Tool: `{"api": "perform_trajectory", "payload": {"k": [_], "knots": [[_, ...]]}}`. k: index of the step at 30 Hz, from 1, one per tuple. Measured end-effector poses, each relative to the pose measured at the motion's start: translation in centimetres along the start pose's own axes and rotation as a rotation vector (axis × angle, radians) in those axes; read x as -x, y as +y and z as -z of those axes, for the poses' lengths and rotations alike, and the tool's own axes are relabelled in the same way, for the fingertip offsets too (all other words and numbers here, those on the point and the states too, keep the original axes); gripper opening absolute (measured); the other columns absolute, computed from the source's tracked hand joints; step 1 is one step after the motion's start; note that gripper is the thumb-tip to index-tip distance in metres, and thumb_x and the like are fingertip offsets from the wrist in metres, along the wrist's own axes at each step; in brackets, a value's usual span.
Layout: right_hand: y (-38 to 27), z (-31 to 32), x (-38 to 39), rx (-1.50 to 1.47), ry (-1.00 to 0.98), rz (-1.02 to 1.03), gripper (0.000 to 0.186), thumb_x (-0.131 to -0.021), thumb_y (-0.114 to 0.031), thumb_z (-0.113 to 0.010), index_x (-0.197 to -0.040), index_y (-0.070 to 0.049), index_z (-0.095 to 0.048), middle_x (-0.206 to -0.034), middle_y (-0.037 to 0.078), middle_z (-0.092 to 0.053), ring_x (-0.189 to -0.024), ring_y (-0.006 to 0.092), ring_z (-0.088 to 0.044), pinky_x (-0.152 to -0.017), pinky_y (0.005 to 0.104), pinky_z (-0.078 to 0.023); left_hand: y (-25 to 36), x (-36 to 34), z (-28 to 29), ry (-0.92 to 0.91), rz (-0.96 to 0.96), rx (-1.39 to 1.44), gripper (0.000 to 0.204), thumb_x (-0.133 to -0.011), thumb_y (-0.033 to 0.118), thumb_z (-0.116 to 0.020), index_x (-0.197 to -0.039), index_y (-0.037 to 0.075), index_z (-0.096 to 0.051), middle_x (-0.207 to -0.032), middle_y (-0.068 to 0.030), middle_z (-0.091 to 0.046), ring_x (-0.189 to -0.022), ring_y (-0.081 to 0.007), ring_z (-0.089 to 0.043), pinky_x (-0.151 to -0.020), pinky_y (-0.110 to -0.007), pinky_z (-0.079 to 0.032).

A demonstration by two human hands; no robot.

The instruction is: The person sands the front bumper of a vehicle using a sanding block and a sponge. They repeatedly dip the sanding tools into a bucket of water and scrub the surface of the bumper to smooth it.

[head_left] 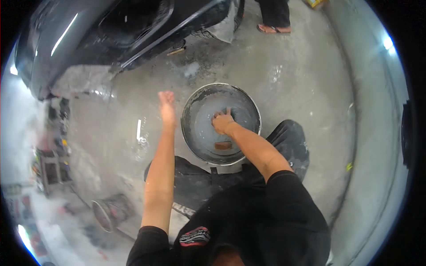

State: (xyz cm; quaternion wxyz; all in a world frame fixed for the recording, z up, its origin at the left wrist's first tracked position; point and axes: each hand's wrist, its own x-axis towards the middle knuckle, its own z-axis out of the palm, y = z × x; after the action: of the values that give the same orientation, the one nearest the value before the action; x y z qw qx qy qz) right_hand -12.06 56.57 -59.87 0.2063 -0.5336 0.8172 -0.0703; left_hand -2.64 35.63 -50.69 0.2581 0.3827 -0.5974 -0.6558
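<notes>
A wide round basin (193,144) of cloudy grey liquid sits on the floor between my bent legs. My right hand (222,120) reaches into it, fingers curled at a dark patch in the liquid; whatever they grip is too hidden to name. A small brown rectangular block (222,145) lies in the basin below that hand. Just outside the basin's left rim, my left hand (167,103) is raised, slightly blurred, with its fingers apart and holding nothing visible.
A dark vehicle body part (77,37) fills the upper left, with small tools (176,51) beside it. Another person's sandalled foot (273,29) stands at the top. A bucket (104,213) lies at lower left, near a metal rack (53,170). A pale wall (377,133) runs along the right.
</notes>
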Motion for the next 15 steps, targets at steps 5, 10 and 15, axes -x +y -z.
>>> {"api": "perform_trajectory", "payload": {"k": [5,10,15], "knots": [[-1.3,1.5,0.0,0.012,-0.283,0.072,0.038,-0.094,-0.017,-0.057,-0.127,-0.004,-0.07,-0.131,0.022,-0.066,-0.131,0.0399,-0.056,-0.112,0.0773,-0.023,10.7,-5.4,-2.3,-0.112,0.105,0.877,0.096,-0.1,0.074,-0.011,-0.164,0.005,0.002,-0.172,-0.0172,-0.009,-0.159,-0.0353,-0.007,-0.127,-0.057,-0.004],[-0.9,2.5,-0.5,-0.018,-0.269,0.111,0.039,-0.095,-0.018,-0.059,-0.129,-0.002,-0.069,-0.134,0.021,-0.065,-0.132,0.04,-0.056,-0.114,0.0728,-0.026,14.1,-9.8,-6.4,-0.128,0.043,1.259,0.082,-0.105,0.061,-0.017,-0.163,0.003,-0.015,-0.17,-0.0176,-0.018,-0.157,-0.0404,-0.011,-0.125,-0.064,-0.004],[-2.1,3.2,-0.4,-0.116,-0.184,0.063,0.037,-0.097,-0.016,-0.058,-0.131,-0.006,-0.069,-0.137,0.016,-0.065,-0.135,0.0363,-0.055,-0.113,0.0667,-0.033,14.6,-10.6,-7.2,-0.402,-0.05,1.263,0.073,-0.105,0.049,-0.027,-0.157,-0.001,-0.033,-0.167,-0.0194,-0.027,-0.156,-0.0431,-0.015,-0.124,-0.067,-0.004]]}}
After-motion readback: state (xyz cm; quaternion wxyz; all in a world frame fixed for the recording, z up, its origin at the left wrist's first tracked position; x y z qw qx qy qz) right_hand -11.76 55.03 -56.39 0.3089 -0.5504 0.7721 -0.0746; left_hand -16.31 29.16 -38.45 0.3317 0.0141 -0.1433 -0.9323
